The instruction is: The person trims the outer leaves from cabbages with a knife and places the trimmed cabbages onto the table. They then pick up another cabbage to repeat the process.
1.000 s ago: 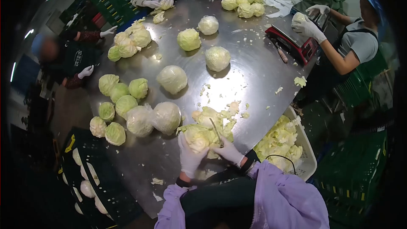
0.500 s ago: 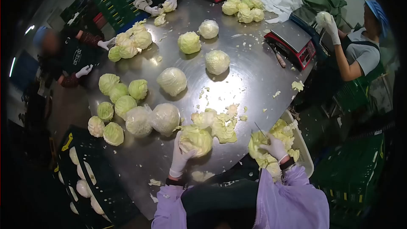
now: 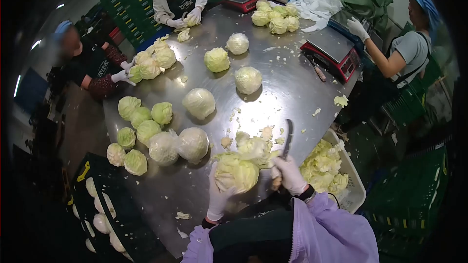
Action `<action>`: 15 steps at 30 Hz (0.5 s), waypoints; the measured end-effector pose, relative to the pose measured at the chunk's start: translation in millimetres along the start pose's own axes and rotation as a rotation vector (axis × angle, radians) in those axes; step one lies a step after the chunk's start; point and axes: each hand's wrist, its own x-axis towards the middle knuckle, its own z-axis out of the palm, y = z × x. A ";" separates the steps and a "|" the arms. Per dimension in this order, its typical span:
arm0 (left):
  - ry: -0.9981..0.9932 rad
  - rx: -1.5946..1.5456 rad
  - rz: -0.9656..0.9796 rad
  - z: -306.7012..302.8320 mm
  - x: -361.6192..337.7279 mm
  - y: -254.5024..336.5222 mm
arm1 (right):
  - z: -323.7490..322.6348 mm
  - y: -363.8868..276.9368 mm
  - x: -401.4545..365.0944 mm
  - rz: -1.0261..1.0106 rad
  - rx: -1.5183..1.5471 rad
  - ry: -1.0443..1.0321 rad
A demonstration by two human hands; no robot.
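My left hand point(image 3: 220, 196), in a white glove, is wrapped round the near side of a pale green cabbage point(image 3: 236, 173) at the table's front edge. Just to the right, my gloved right hand point(image 3: 292, 176) grips a knife point(image 3: 289, 139) by its wooden handle, with the dark curved blade pointing up and away from me. Torn cabbage leaves point(image 3: 254, 147) lie directly behind the cabbage, reaching toward my right fingers. Beyond my right forearm, a white basket point(image 3: 359, 196) holds a heap of loose leaves.
Wrapped cabbages point(image 3: 192, 144) and bare ones point(image 3: 147, 132) sit on the metal table point(image 3: 214, 117) to the left. A dark crate point(image 3: 126, 214) with wrapped heads stands at front left. Red scales point(image 3: 336, 58) and another knife point(image 3: 319, 71) lie at right. Several co-workers surround the table.
My right hand has moved left from the basket to beside the cabbage, the knife now raised and the leaf it held gone from it. My left hand and the cabbage have shifted slightly right and nearer.
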 end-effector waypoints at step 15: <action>-0.054 0.604 0.382 -0.3 -5.6 -4.8 | 17.2 19.6 13.0 -0.608 -1.033 0.138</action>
